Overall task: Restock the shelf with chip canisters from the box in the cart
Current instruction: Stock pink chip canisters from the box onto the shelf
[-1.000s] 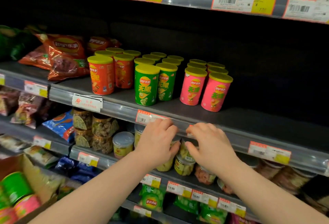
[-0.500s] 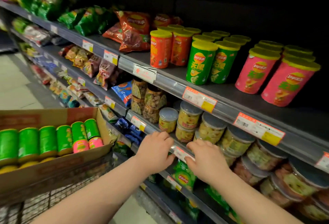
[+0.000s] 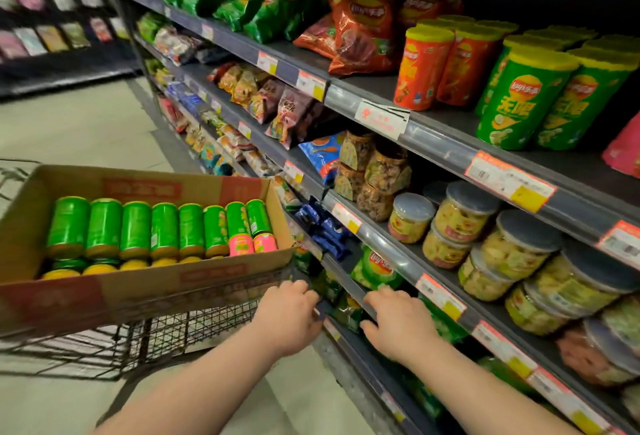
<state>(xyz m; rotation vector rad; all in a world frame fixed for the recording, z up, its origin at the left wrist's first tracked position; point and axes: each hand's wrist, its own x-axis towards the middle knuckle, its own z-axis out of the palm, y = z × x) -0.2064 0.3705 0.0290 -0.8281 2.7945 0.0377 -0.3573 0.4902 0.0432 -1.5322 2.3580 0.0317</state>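
Chip canisters [image 3: 156, 230] lie on their sides in an open cardboard box [image 3: 145, 284] at the left of the frame. They form a row of green ones with two pink ones [image 3: 251, 244] at the row's right end, and the yellow lids of a lower layer show in front of them. The box rests on top of a wire cart [image 3: 166, 334], which stands on the pale floor just beside the shelving.

More stock stands upright on the shelf [image 3: 446, 145] in the upper right, all with yellow lids. Orange canisters [image 3: 420, 69] are on the left and green canisters [image 3: 519, 99] are beside them to the right. A pink canister [image 3: 623, 150] is cut off by the right edge. A red chip bag [image 3: 363, 33] leans just left of the orange canisters. One level down, at centre right, clear plastic jars [image 3: 460, 215] with grey lids are stacked.

Both bare forearms reach up from the bottom edge. The left hand [image 3: 291, 313] is in the lower centre, between the box's near right corner and a lower shelf edge. Its back faces up, its fingers are loosely bent, and there is nothing in it. The right hand [image 3: 398, 325] is just right of it, also palm down, loosely bent and empty. Its fingertips lie at the front rail of a lower shelf, but whether they touch it is unclear.
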